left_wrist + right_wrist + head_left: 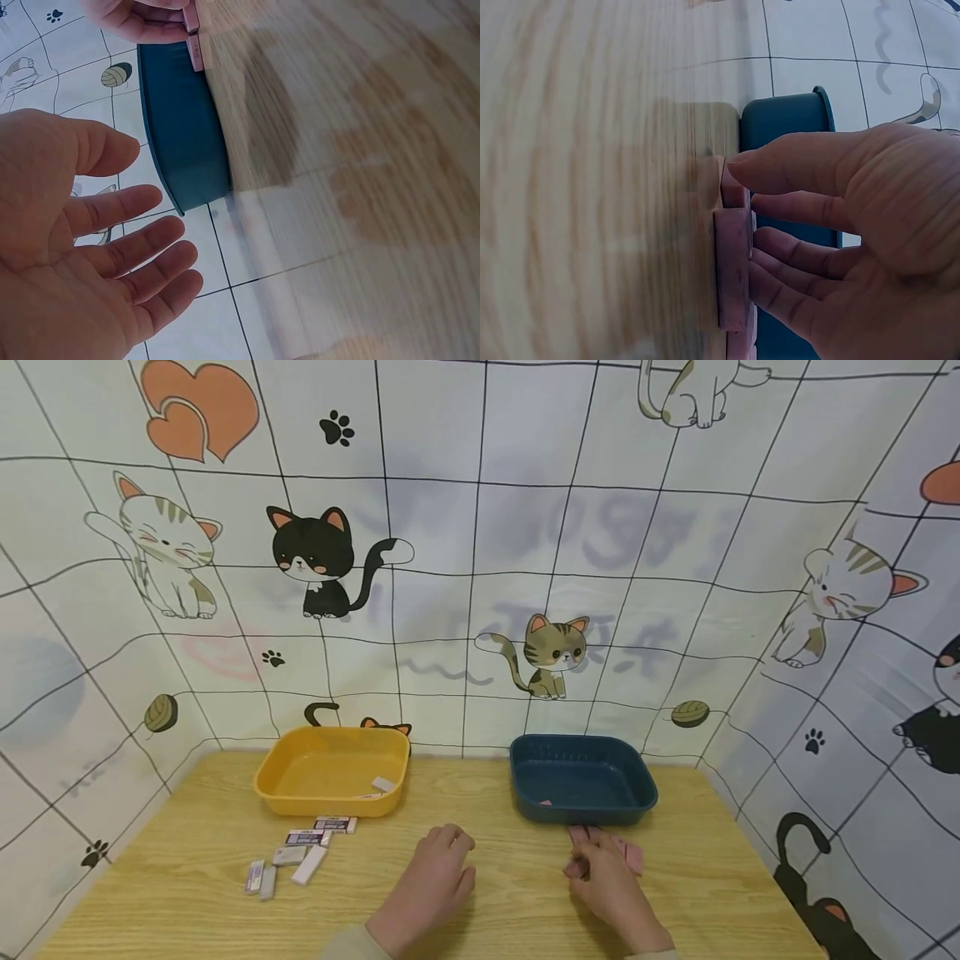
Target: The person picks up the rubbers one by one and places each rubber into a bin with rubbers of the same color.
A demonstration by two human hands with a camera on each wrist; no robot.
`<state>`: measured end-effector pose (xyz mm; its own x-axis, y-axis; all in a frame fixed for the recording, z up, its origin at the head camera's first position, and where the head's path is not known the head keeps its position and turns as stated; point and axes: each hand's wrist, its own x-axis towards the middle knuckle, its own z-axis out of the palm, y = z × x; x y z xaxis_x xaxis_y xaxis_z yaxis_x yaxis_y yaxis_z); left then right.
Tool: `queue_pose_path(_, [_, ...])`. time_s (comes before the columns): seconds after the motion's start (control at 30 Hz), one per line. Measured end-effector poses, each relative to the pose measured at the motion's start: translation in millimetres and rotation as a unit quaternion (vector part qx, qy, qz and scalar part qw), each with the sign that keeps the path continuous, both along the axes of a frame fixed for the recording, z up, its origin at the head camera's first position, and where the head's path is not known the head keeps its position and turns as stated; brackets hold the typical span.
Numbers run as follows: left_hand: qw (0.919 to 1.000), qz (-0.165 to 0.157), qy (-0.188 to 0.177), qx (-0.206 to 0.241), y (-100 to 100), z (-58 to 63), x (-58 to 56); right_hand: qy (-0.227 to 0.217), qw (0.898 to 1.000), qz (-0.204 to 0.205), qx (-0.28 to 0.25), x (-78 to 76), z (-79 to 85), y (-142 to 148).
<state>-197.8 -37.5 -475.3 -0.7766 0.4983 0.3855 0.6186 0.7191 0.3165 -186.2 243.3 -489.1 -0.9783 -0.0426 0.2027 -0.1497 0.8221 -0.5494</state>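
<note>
My right hand (pixel 611 881) is over a small group of pink erasers (pixel 632 855) in front of the blue bin (pixel 585 812). Its thumb and index finger pinch one pink eraser (pixel 736 193), partly hidden by the fingers. Another pink eraser (pixel 733 270) lies beside the other fingertips. My left hand (pixel 431 881) hovers over the table's middle, fingers loosely bent, holding nothing. In the left wrist view the left palm (pixel 67 285) and spread fingers are bare. One pink piece (pixel 546 803) shows inside the blue bin.
A yellow bin (pixel 330 806) stands at the back left with a few white pieces inside. Several white erasers, some in dark printed sleeves (pixel 307 837), lie in front of it on the wooden table (pixel 187 860). A cat-print sheet (pixel 450 568) hangs behind and along both sides.
</note>
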Motion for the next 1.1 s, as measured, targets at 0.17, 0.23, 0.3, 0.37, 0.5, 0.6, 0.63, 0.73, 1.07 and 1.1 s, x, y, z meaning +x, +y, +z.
queue_pose_path(0.17, [0.9998, 0.004, -0.019, -0.010, 1.0, -1.0, -0.7, 0.004, 1.000, -0.003, 0.027, -1.9, -1.8, 0.8])
queue_pose_path(0.23, [0.9995, 0.003, -0.030, -0.011, 0.7, -1.5, -0.3, 0.006, 0.999, -0.002, 0.034, -2.1, -2.1, 0.4])
queue_pose_path(0.3, [0.9993, 0.003, -0.036, -0.008, 0.1, -2.4, 0.0, 0.004, 0.999, -0.004, 0.038, -2.4, -2.3, -0.2])
queue_pose_path(0.37, [0.9992, 0.003, -0.040, -0.004, -0.5, -2.9, 0.1, 0.001, 0.999, -0.004, 0.040, -2.5, -2.8, -0.6])
queue_pose_path(0.5, [0.9993, 0.002, -0.038, -0.002, -0.9, -2.5, 0.1, -0.002, 0.999, -0.010, 0.044, -2.9, -2.9, -1.7])
queue_pose_path(0.6, [0.9994, 0.000, -0.034, -0.002, -0.4, -1.2, 0.2, 0.005, 0.998, -0.014, 0.053, -3.1, -2.5, -3.3])
queue_pose_path(0.63, [0.9994, 0.000, -0.034, -0.002, -0.1, -0.7, 0.2, 0.009, 0.998, -0.016, 0.057, -3.2, -2.6, -4.2])
queue_pose_path(0.73, [0.9995, -0.002, -0.031, -0.001, 0.5, 0.3, 0.0, 0.034, 0.997, -0.015, 0.072, -4.3, -3.8, -7.4])
queue_pose_path(1.07, [0.9993, -0.006, -0.035, -0.005, 3.0, 2.3, -2.4, 0.051, 0.995, -0.006, 0.085, -8.1, -1.9, -10.8])
queue_pose_path(1.1, [0.9992, -0.007, -0.038, -0.006, 3.3, 2.4, -2.5, 0.050, 0.995, -0.005, 0.083, -8.0, -0.8, -10.6])
